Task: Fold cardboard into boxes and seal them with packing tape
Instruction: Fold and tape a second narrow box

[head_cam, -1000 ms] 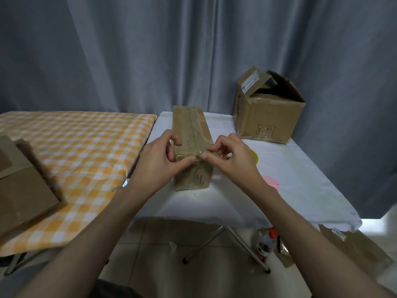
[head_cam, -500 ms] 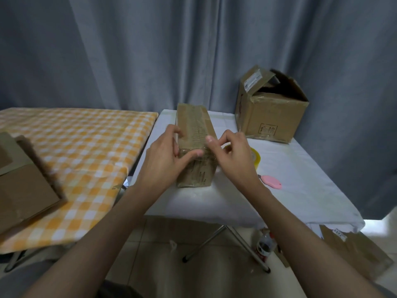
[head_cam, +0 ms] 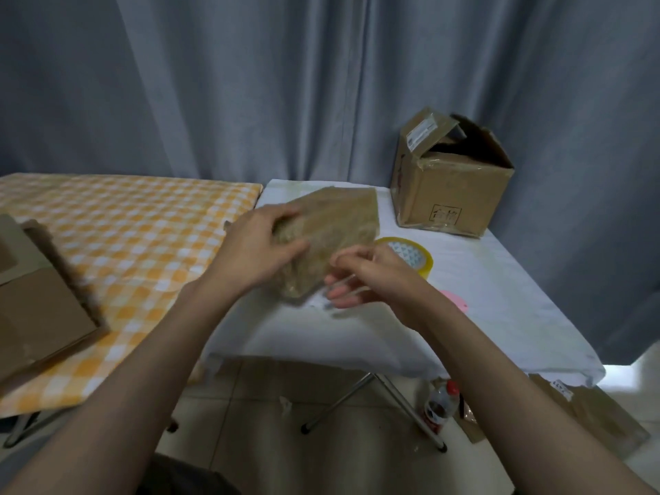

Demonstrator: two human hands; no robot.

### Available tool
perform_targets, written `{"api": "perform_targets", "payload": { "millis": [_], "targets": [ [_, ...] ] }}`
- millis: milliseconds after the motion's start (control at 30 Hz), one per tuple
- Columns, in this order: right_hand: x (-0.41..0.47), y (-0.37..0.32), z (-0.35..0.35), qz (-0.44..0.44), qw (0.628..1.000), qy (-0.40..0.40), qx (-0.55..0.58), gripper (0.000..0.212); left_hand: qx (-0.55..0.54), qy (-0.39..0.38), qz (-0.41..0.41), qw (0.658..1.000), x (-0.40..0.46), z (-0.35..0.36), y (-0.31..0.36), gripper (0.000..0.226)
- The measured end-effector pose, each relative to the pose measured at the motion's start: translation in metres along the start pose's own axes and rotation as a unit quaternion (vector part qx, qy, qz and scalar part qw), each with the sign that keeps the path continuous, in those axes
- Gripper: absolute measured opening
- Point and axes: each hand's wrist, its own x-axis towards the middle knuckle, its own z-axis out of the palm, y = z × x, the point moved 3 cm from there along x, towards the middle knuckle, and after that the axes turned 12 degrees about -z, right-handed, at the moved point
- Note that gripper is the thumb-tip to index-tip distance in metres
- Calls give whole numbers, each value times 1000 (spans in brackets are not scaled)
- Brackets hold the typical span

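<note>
Our left hand [head_cam: 262, 250] grips the taped box [head_cam: 332, 237] over the white table [head_cam: 500, 316]; our right hand [head_cam: 371, 276] hangs loose beside it. The bigger box [head_cam: 450, 194] stands open, contents hidden.

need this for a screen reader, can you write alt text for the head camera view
A person's left hand grips a long brown taped cardboard box, turned at an angle over a white-covered table, while the right hand hovers beside it, blurred. A yellow tape roll and an open brown cardboard carton sit behind.
</note>
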Motion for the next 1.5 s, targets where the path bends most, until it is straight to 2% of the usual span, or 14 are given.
{"api": "perform_targets", "payload": {
  "millis": [100, 167, 233, 367, 500, 600, 700, 867, 1000, 1100, 1167, 1233, 1333, 1500],
  "targets": [
    [8, 4, -20, 2, 993, 90, -81, 18, 119, -75, 34, 989, -9, 12, -10, 42],
    [17, 2, -41, -18, 973, 191, -129, 17, 121, -74, 29, 989, -13, 13, -11, 44],
    [27, 2, -53, -36, 967, 229, -107, 18, 96, -33, 28, 994, -16, 9, -11, 49],
    [53, 4, -45, -57, 972, 203, -101, 36, 143, 85, -116, 979, -20, -8, -25, 87],
    [79, 11, -32, -66, 965, 180, -181, 66, 164, -55, -241, 955, -18, -4, -43, 103],
    [87, 15, -32, -76, 963, 170, -193, 66, 93, -140, -239, 956, -19, 13, -41, 87],
    [88, 18, -31, -74, 962, 160, -207, 70, 10, -144, -250, 957, -16, 19, -40, 79],
    [81, 21, -26, -69, 979, 126, -145, 59, -12, -8, -172, 985, -11, 16, -32, 82],
    [73, 26, -22, -28, 983, 60, -173, 55, -12, 44, -93, 995, -13, 21, -26, 49],
    [68, 23, -21, -35, 979, 83, -183, 62, -57, 65, -115, 990, -3, 19, -31, 65],
    [62, 15, -20, -53, 982, 105, -147, 69, -111, 27, -153, 982, 6, 18, -33, 79],
    [54, 6, -15, -66, 987, 99, -107, 73, -170, -15, -159, 972, 10, 20, -30, 71],
    [40, -6, -9, -89, 991, 60, -78, 62, -172, -4, -120, 978, 12, 25, -22, 49],
    [31, -7, -14, -137, 979, 49, -143, 60, -120, 18, -102, 987, 13, 35, -15, 60]
  ]
}}
